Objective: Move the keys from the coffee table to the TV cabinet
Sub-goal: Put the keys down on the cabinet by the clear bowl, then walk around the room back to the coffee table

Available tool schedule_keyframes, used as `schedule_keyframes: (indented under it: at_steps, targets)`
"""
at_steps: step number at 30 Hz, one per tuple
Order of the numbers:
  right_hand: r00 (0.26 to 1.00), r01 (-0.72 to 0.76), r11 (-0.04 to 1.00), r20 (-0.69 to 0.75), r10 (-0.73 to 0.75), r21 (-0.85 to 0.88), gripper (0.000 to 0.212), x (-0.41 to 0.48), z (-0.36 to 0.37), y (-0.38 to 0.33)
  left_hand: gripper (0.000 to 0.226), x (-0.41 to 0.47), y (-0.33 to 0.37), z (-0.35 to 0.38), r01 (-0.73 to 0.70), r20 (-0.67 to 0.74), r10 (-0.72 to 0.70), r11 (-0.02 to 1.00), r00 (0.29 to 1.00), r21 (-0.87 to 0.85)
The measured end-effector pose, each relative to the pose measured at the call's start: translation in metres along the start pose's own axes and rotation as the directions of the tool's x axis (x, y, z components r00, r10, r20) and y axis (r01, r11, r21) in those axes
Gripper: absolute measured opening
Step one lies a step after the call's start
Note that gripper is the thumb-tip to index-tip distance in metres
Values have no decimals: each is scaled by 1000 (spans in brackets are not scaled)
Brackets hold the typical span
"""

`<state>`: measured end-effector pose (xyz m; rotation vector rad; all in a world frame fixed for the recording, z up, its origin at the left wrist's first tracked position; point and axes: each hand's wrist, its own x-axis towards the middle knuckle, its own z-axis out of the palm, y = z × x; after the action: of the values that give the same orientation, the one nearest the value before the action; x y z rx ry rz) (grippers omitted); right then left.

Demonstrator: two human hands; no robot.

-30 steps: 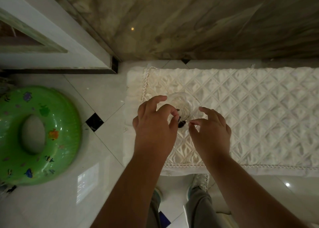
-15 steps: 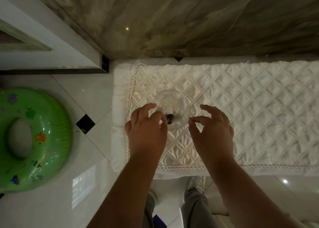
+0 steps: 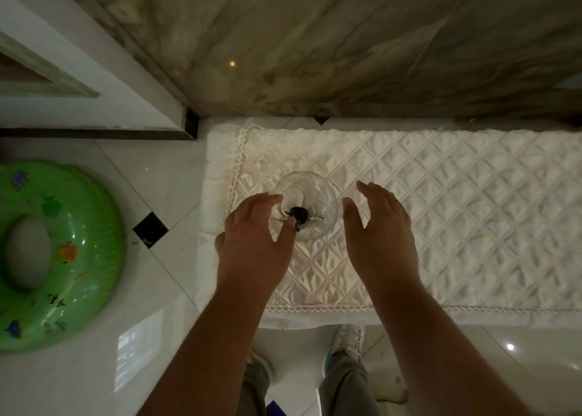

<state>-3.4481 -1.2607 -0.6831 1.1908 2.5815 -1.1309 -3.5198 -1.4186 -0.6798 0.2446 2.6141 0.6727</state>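
The keys (image 3: pixel 299 215), with a dark head and thin metal parts sticking out to either side, lie inside a clear glass dish (image 3: pixel 327 195). The dish stands near the left end of a low cabinet top covered with a white quilted cloth (image 3: pixel 441 201). My left hand (image 3: pixel 252 245) hovers at the dish's left rim with fingers stretched out. Its thumb tip is right beside the keys, and nothing is gripped. Just right of the dish, my right hand (image 3: pixel 381 236) is spread open and apart from the glass.
A green inflatable swim ring (image 3: pixel 63 251) lies on the glossy white floor tiles at the left. A marble wall (image 3: pixel 315 37) rises directly behind the cabinet, with a white door frame (image 3: pixel 78 78) at the upper left. My shoes (image 3: pixel 348 337) stand at the cabinet's front edge.
My left hand pinched the keys over the dish before; now its fingers are spread and the keys lie in the dish. My right hand has opened and drawn slightly right.
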Motion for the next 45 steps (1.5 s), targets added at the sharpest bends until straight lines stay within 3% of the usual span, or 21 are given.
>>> schedule_keyframes:
  at_steps: [13,18,21,27,33,40,45]
  targets:
    - [995,57,975,-91,-38,213,45,-43,-121,-108,65,-41,93,-155,-28,-51,16,969,999,-244]
    - [985,142,959,-129,-114,244,44,-97,-206,-165,53,-106,153,-243,-166,-130,132,937,983,-307]
    - [976,205,946,-120,-180,250,43,-136,-262,-196,57,-153,188,-296,-221,-116,192,911,974,-348]
    - [947,318,905,-147,-287,281,51,-205,-370,-251,54,-242,249,-391,-355,-213,298,876,931,-326]
    - [868,495,815,-216,-447,302,50,-235,-448,-307,43,-296,297,-457,-504,-409,373,817,832,-280]
    - [820,569,758,-281,-498,318,51,-258,-487,-335,43,-319,312,-487,-592,-489,447,783,749,-191]
    - [806,583,773,-300,-511,249,51,-264,-490,-339,43,-310,311,-499,-612,-463,484,771,743,-176]
